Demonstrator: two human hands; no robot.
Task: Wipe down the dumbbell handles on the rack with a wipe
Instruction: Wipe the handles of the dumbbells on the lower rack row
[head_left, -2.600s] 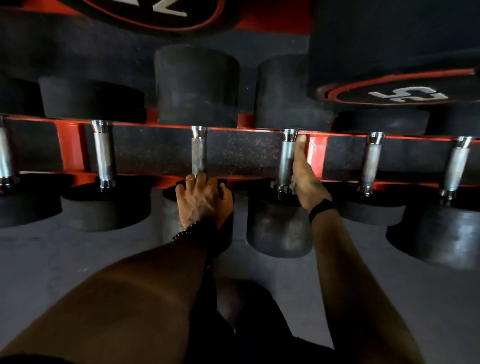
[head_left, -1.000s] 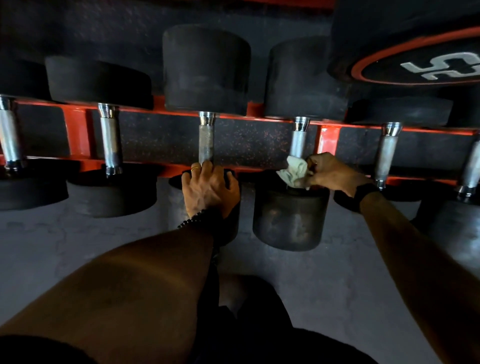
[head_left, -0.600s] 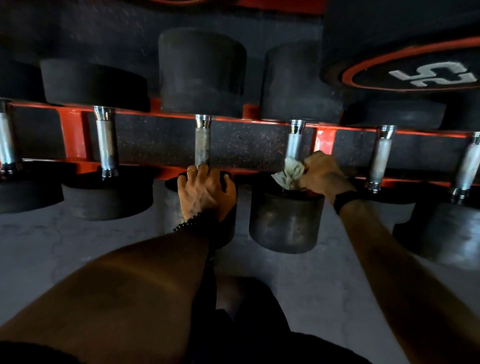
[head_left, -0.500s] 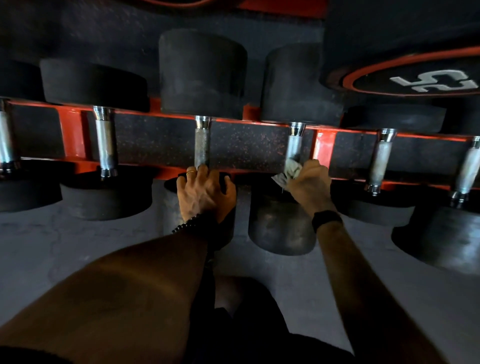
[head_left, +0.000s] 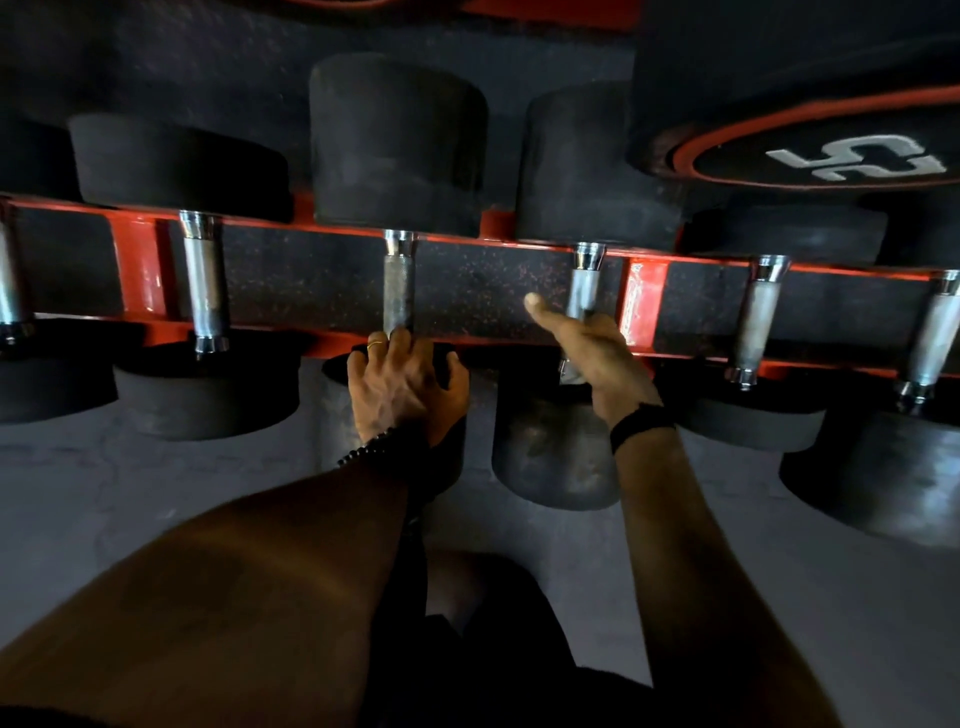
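In the head view, take the red rack rail (head_left: 332, 340) as your landmark. Your right hand (head_left: 597, 358) is wrapped around the lower part of the fourth dumbbell handle (head_left: 584, 291), just above the rail, thumb stuck out to the left and fingers curled behind the steel. A moment ago the pale wipe bunched out plainly beside that handle, low down by the collar; now your hand has slid up and turned, and only a small pale edge (head_left: 569, 371) peeks out under the palm, so you cannot be sure how much cloth sits between skin and metal. My read is that you are in the middle of an upward stroke on this handle, with its upper half bare and not yet covered.

Your left hand (head_left: 402, 387) has not shifted: it rests on the near head of the third dumbbell (head_left: 395, 457), just below the rail, fingers draped over the top edge and fingertips touching the foot of the knurled handle (head_left: 398, 293). It holds nothing; it is bracing you.

Further right along the rail, two more handles (head_left: 758, 317) (head_left: 935, 338) wait; to the left stands another (head_left: 204, 283). Which of these are already done cannot be told. A weight plate (head_left: 831, 156) with white lettering sits above the rail at right.
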